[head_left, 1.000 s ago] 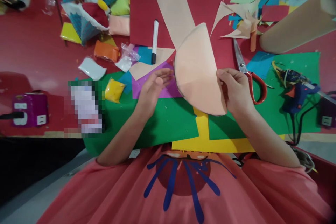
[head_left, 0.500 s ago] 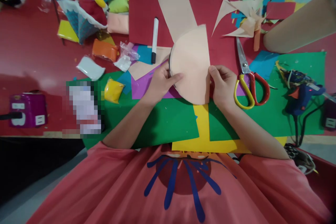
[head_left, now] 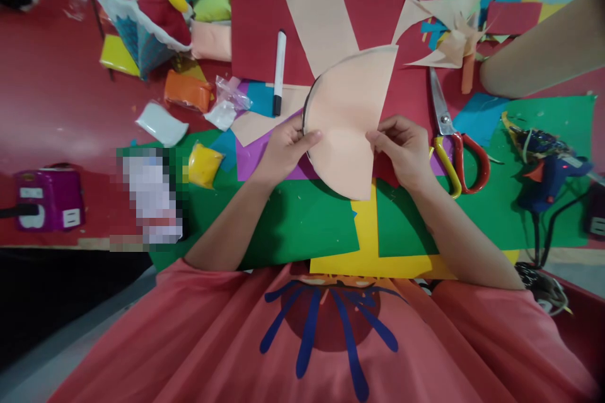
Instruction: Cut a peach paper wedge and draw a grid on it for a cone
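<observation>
A peach paper half circle (head_left: pixel 347 119), dark along its curved left edge, is held up between both hands. My left hand (head_left: pixel 288 148) pinches that curved edge, thumb on the front face. At the straight right edge, my right hand (head_left: pixel 401 145) grips the paper between thumb and fingers. Scissors (head_left: pixel 456 151) with one yellow and one red handle lie just right of my right hand, which partly hides the yellow loop. A white marker with a black cap (head_left: pixel 280 72) rests to the upper left of the paper.
Green sheets (head_left: pixel 293 220) and a yellow sheet (head_left: pixel 368 233) cover the near table. A blue glue gun (head_left: pixel 548 179) lies at the right beside another person's forearm (head_left: pixel 543 47). Clay packs, including an orange one (head_left: pixel 188 90), and a purple box (head_left: pixel 50 199) are at left.
The paper has fanned wider at the upper right, and its straight edge now bends inward at my right fingers. My right hand has shifted slightly, covering more of the yellow scissor handle.
</observation>
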Tool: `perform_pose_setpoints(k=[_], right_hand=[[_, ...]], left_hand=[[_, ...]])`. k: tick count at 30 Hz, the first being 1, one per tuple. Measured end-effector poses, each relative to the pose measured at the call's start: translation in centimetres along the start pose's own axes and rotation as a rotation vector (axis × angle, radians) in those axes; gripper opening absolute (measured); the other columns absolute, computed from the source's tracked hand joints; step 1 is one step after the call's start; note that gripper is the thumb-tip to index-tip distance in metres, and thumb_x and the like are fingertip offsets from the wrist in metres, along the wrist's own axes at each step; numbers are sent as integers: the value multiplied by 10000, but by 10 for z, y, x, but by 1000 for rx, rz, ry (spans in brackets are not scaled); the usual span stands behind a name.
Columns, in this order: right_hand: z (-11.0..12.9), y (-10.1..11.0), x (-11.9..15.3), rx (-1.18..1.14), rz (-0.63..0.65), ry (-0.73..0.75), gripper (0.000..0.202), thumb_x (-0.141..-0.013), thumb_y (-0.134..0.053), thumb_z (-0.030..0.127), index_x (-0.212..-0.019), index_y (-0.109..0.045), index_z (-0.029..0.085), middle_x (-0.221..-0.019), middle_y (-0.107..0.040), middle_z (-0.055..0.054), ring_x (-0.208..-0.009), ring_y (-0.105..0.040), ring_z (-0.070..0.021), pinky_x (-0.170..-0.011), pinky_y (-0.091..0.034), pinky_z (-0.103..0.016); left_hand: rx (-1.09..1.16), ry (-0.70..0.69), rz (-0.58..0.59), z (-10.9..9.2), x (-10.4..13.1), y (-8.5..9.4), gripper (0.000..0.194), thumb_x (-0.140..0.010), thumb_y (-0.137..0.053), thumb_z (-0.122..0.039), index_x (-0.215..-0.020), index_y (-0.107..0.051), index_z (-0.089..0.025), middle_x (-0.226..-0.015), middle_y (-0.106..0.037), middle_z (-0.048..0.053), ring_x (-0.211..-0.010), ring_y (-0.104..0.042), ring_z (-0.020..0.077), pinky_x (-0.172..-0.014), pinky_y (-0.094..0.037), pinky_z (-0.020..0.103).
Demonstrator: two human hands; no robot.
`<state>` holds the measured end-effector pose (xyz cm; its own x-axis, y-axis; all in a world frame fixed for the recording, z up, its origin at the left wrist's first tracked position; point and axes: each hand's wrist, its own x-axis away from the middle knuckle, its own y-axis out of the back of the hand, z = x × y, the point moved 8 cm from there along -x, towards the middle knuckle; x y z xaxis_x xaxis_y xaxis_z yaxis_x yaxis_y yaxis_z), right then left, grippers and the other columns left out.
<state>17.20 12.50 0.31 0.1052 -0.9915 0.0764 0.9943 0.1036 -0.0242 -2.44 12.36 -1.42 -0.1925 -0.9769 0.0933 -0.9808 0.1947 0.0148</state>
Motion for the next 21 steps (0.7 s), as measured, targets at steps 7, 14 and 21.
perform_pose_setpoints(k=[7, 14, 21], right_hand=[[2, 2, 1, 11, 10, 31, 215, -785, -737, 402, -823, -610, 232, -604, -573, 59, -522, -533, -86, -521, -476, -242], [20, -16, 13, 173, 217, 209, 283, -837, -676, 441, -1074, -662, 286, -1041, -693, -34, -1030, -642, -212, -935, -519, -421], [23, -19, 11, 131, 293, 243, 184, -782, -741, 430, -840, -726, 256, -1224, -630, -50, -1183, -575, -244, -1034, -452, -468]], left_hand=[[104, 45, -43, 7, 1, 1, 368, -782, -704, -507, -970, -677, -192, -918, -731, 35, -1043, -676, 287, -888, -570, 457], [242, 34, -97, 2, 0, 8, 341, -760, -747, -466, -955, -684, -194, -940, -727, 38, -1091, -660, 285, -921, -563, 439], [190, 34, -99, 3, 1, 6, 352, -742, -749, -485, -942, -661, -209, -984, -725, 34, -1062, -667, 270, -877, -572, 401]])
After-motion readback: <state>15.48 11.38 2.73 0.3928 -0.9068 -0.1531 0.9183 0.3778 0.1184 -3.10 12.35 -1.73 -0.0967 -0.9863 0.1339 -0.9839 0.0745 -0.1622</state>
